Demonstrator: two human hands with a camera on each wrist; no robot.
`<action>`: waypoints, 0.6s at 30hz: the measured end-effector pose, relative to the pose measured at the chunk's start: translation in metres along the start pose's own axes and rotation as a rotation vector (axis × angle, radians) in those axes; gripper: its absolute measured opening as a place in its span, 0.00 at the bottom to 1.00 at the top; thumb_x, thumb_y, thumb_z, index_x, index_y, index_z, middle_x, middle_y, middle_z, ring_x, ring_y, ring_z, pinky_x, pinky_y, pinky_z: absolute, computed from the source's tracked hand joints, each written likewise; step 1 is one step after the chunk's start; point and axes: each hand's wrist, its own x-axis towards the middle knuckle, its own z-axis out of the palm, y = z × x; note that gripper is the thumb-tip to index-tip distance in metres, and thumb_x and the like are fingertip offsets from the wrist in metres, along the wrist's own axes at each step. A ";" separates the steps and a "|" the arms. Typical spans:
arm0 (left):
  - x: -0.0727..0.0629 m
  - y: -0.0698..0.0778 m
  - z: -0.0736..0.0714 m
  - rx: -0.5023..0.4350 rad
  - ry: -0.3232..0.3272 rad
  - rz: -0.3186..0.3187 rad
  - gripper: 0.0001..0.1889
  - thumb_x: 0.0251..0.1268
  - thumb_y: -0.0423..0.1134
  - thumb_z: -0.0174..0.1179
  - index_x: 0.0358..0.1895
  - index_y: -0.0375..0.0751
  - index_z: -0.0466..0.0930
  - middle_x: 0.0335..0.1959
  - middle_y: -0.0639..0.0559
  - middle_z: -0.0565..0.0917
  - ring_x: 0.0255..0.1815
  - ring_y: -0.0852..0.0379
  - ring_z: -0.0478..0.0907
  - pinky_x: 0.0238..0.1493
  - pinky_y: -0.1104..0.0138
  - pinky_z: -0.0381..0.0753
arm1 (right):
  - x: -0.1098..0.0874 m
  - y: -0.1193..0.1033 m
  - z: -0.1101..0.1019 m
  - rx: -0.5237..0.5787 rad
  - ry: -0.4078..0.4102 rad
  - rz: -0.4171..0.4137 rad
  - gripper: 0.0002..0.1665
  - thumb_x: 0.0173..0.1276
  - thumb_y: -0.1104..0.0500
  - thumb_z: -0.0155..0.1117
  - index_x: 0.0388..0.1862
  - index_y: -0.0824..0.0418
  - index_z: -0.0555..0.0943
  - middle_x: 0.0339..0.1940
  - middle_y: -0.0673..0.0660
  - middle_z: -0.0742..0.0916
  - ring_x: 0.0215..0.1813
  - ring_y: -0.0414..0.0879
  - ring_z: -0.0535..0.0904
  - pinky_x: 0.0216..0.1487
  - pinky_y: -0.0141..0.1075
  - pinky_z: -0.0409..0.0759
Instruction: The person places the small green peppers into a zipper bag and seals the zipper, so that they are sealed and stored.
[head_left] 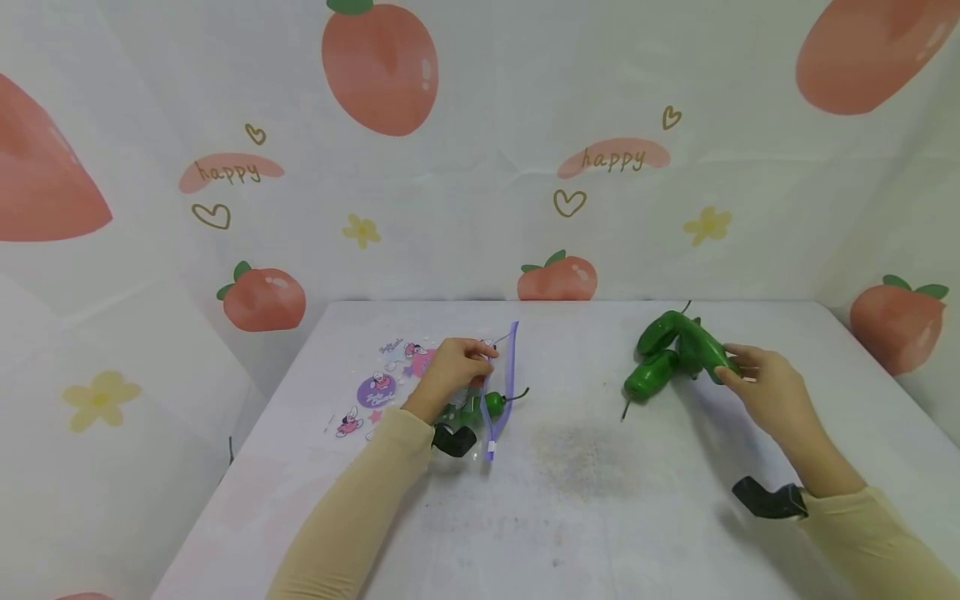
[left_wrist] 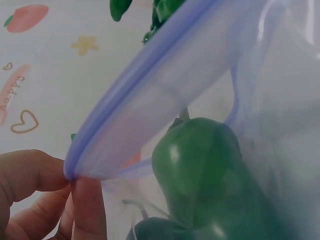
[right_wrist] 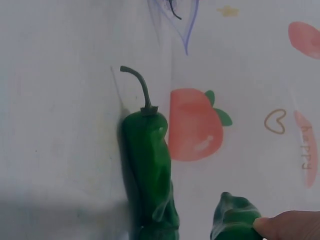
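Note:
My left hand (head_left: 456,371) pinches the purple zip edge (left_wrist: 117,90) of a clear zip bag (head_left: 390,367) printed with pink and purple cartoons. The bag's mouth gapes to the right, and green peppers (left_wrist: 200,165) show inside it, one stem poking out past the opening. On the right side of the table, my right hand (head_left: 776,396) grips the lower end of a long green pepper (head_left: 705,346) between thumb and fingers. Beside and under it lie more green peppers, one (head_left: 651,375) with its stem toward the front; this pepper (right_wrist: 147,155) also shows in the right wrist view.
The white table (head_left: 570,533) has a greyish smudge near its middle. Behind it hangs a white cloth (head_left: 480,208) printed with peaches, hearts and flowers. A dark strap piece (head_left: 771,498) sits at the right wrist, another (head_left: 453,440) at the left.

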 end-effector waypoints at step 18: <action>0.002 0.000 -0.001 -0.008 -0.004 0.003 0.14 0.55 0.28 0.63 0.46 0.32 0.84 0.25 0.50 0.79 0.22 0.60 0.75 0.29 0.71 0.81 | -0.004 -0.025 0.010 0.038 0.010 -0.099 0.30 0.73 0.59 0.56 0.66 0.77 0.66 0.53 0.78 0.74 0.55 0.74 0.74 0.51 0.60 0.77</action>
